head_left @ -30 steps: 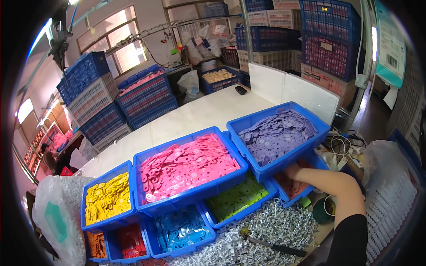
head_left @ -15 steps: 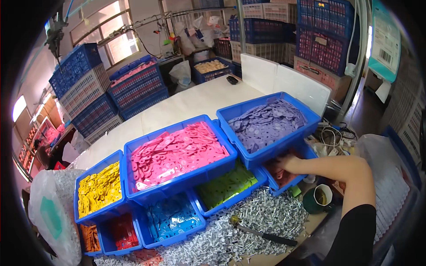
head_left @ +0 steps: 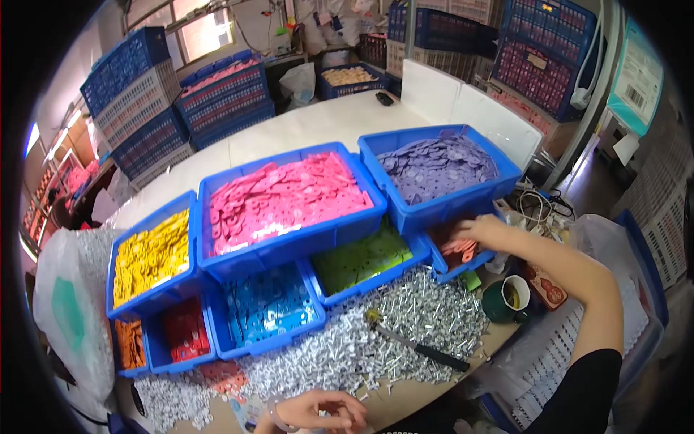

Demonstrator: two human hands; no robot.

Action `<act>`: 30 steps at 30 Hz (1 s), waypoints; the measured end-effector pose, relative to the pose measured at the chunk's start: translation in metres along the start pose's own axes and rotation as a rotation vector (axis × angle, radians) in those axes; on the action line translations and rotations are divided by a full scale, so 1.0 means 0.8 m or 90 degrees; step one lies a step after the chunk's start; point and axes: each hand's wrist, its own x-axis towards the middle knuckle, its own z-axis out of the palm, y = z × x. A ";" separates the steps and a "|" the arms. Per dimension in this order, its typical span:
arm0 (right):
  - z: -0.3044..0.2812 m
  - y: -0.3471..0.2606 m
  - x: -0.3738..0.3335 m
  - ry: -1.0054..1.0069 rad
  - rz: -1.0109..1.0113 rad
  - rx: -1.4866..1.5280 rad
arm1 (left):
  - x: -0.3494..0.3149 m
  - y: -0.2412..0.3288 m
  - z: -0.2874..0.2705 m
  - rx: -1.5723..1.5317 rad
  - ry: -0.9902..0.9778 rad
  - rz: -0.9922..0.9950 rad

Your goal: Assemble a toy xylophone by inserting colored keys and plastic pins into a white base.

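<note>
My right hand (head_left: 481,231) is at the front of the small blue bin at the right, its fingers closed around several flat coral plastic pieces (head_left: 467,250). More of these pieces lie in that bin (head_left: 454,273), partly under the hand. At the bottom edge my left hand (head_left: 318,411), with a band at its wrist, has its fingers curled in; a small whitish bit shows there, too little to name. Just beyond it spreads a heap of small silver rivet-like fasteners (head_left: 340,354). A black-handled tool (head_left: 426,352) lies across that heap.
Blue bins hold yellow (head_left: 152,249), pink (head_left: 289,202), purple (head_left: 437,170), green (head_left: 365,260), blue (head_left: 267,307), red (head_left: 184,329) and orange (head_left: 131,343) pieces. A dark green cup (head_left: 499,304) stands right of the heap. Plastic bags (head_left: 65,311) flank the table; crates are stacked behind.
My right hand has drawn up and back from deep in the coral bin, now with pieces in its fingers. My left hand has come into view at the bottom. The whole view has shifted slightly.
</note>
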 end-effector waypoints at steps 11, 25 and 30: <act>-0.147 -0.147 -0.017 0.157 -0.011 0.135 | 0.001 -0.118 0.037 0.400 0.377 0.131; -0.076 -0.590 0.266 0.223 -0.480 0.240 | -0.230 -0.214 0.009 0.680 1.301 0.019; -0.008 -0.632 0.330 0.355 -0.520 0.055 | -0.302 -0.242 0.001 0.729 1.365 -0.068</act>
